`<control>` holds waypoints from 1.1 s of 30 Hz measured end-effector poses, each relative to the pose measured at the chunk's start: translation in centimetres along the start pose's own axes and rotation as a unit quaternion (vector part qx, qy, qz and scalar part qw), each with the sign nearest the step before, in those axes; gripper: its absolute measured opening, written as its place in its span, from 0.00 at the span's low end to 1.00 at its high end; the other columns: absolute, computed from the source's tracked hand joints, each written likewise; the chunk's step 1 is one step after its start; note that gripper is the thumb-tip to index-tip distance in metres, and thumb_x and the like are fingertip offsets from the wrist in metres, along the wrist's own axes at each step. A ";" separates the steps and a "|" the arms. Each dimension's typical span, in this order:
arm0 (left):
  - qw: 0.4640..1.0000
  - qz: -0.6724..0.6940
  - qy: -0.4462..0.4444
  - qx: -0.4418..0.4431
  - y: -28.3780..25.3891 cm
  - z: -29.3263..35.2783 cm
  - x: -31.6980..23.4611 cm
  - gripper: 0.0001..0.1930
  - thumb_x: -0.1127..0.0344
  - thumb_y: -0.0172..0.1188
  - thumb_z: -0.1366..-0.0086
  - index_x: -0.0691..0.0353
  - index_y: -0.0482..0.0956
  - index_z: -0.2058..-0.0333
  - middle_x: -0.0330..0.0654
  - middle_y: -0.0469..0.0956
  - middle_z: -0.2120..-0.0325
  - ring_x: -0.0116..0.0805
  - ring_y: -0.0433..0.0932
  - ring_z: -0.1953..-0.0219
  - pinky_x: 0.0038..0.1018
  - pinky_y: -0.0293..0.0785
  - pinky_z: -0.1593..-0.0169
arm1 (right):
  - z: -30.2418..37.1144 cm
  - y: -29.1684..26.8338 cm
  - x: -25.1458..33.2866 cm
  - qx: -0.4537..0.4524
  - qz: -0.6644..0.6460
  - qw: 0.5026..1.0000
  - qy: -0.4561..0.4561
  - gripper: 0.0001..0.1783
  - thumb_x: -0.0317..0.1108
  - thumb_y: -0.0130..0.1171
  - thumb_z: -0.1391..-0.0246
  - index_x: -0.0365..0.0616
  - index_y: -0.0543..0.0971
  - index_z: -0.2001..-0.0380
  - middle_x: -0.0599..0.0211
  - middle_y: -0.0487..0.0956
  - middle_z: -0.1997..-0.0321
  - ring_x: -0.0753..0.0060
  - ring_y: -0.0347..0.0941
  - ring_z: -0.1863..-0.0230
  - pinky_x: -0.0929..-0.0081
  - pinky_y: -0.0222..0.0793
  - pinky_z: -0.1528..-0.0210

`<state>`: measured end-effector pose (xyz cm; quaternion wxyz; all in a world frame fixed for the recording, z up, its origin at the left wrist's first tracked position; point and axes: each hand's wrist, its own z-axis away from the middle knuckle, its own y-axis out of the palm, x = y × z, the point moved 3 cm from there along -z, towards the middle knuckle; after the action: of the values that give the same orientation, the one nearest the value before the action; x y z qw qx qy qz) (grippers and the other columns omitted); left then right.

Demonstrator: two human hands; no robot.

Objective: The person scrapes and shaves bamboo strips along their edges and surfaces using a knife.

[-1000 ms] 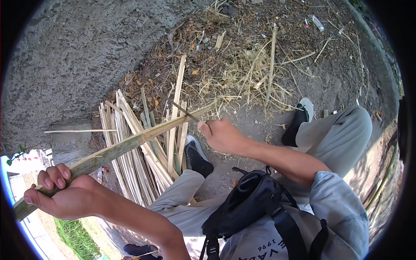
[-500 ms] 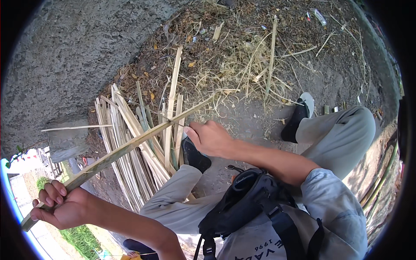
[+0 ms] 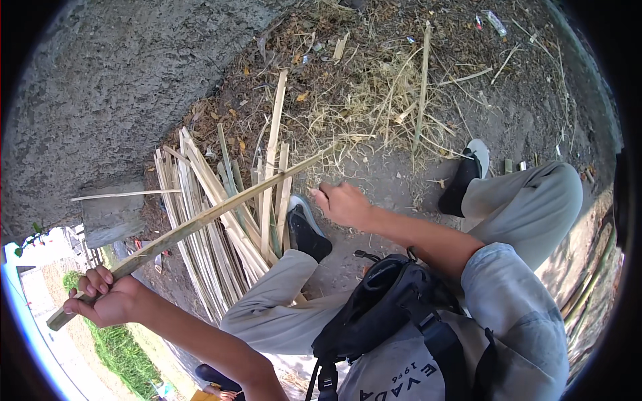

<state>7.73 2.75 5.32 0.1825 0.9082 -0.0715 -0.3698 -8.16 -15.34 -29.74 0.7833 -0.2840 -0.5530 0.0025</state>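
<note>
My left hand (image 3: pixel 110 299) is closed round the lower end of a long bamboo strip (image 3: pixel 210 215). The strip slants up to the right across my view, above a bundle of split strips (image 3: pixel 200 244) on the ground. To the right of the strip's upper half, my right hand (image 3: pixel 344 205) is closed, apart from the strip. A thin dark knife blade showed in this hand a moment earlier; now the fingers hide the knife almost wholly.
Pale shavings (image 3: pixel 374 100) and dry leaves litter the ground ahead. A rough grey stone block (image 3: pixel 134 87) fills the upper left. My shoes (image 3: pixel 309 234) stand on both sides of the bare dirt. A black bag (image 3: pixel 374 301) hangs at my front. Another person's hand (image 3: pixel 227 395) shows at the bottom edge.
My right hand has moved right, off the strip, and the blade that crossed the strip no longer lies on it. My left hand and the strip's lower end have shifted slightly up and right.
</note>
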 end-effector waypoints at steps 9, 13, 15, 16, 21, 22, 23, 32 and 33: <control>0.996 0.036 -0.011 0.079 1.0 0.2 -1.0 0.20 0.47 0.50 0.31 0.59 0.69 0.72 0.31 0.57 0.87 0.22 0.51 0.88 0.20 0.50 0.85 | -0.7 -0.1 -4.8 -0.003 0.053 0.998 0.020 0.27 0.48 0.39 0.35 0.36 0.78 0.68 0.40 0.79 0.71 0.36 0.77 0.64 0.46 0.73 0.56; 0.940 0.201 -0.120 0.248 -1.4 -1.5 -1.0 0.25 0.42 0.47 0.32 0.61 0.70 0.74 0.30 0.54 0.91 0.21 0.49 0.92 0.20 0.50 0.89 | -0.6 0.3 -4.1 0.014 0.061 0.998 -0.011 0.26 0.49 0.39 0.36 0.36 0.78 0.67 0.39 0.78 0.73 0.37 0.77 0.65 0.45 0.73 0.58; 0.937 0.212 -0.127 0.248 -2.0 -1.2 0.0 0.25 0.43 0.48 0.32 0.61 0.71 0.74 0.30 0.55 0.91 0.21 0.49 0.92 0.20 0.50 0.89 | -1.9 0.2 -7.9 -0.003 0.086 0.996 0.019 0.25 0.49 0.41 0.36 0.37 0.77 0.65 0.40 0.78 0.76 0.38 0.77 0.68 0.44 0.73 0.60; 0.933 0.222 -0.134 0.248 -2.1 -0.8 0.9 0.24 0.43 0.49 0.33 0.61 0.71 0.75 0.29 0.56 0.92 0.20 0.50 0.93 0.20 0.50 0.88 | -2.5 0.2 -8.8 -0.006 0.092 0.995 0.022 0.25 0.49 0.41 0.36 0.37 0.77 0.65 0.40 0.78 0.76 0.38 0.77 0.68 0.44 0.73 0.60; 0.947 0.203 -0.124 0.216 -2.8 -2.0 -0.7 0.23 0.45 0.52 0.34 0.61 0.70 0.75 0.29 0.56 0.92 0.20 0.50 0.93 0.19 0.51 0.88 | -0.5 -0.9 -0.5 0.052 0.124 0.989 -0.053 0.24 0.49 0.42 0.36 0.38 0.78 0.65 0.45 0.79 0.76 0.40 0.78 0.72 0.48 0.74 0.63; 0.941 0.214 -0.129 0.227 -2.7 -1.8 -0.8 0.23 0.45 0.51 0.34 0.61 0.70 0.75 0.29 0.56 0.92 0.20 0.49 0.93 0.19 0.51 0.88 | -0.5 -0.3 -0.9 0.054 0.123 0.990 -0.050 0.24 0.49 0.42 0.36 0.38 0.78 0.65 0.45 0.79 0.76 0.40 0.78 0.72 0.48 0.74 0.63; 0.935 0.226 -0.131 0.238 -2.5 -1.6 -1.0 0.23 0.45 0.51 0.34 0.60 0.70 0.75 0.29 0.55 0.92 0.20 0.49 0.93 0.19 0.51 0.88 | -1.0 0.3 -2.1 0.035 0.117 0.992 -0.036 0.24 0.49 0.42 0.36 0.38 0.78 0.66 0.46 0.79 0.76 0.39 0.77 0.72 0.47 0.74 0.63; 0.942 0.226 -0.126 0.214 -2.8 -2.2 -0.7 0.22 0.47 0.52 0.34 0.61 0.70 0.75 0.28 0.55 0.91 0.20 0.49 0.92 0.20 0.50 0.87 | -1.8 1.4 -4.6 0.019 0.116 0.993 -0.007 0.26 0.52 0.40 0.36 0.41 0.78 0.64 0.41 0.79 0.73 0.39 0.78 0.67 0.46 0.74 0.61; 0.941 0.222 -0.128 0.222 -3.0 -2.4 -0.7 0.22 0.47 0.52 0.33 0.61 0.70 0.75 0.29 0.55 0.91 0.20 0.49 0.92 0.20 0.50 0.87 | -1.4 1.6 -4.1 0.028 0.105 0.993 -0.042 0.27 0.53 0.39 0.36 0.40 0.78 0.64 0.41 0.79 0.72 0.39 0.78 0.67 0.45 0.74 0.61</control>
<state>8.89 6.35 6.26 0.0433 0.8316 -0.3745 -0.4078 -8.07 -15.87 -34.28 0.7624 -0.3178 -0.5524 0.1123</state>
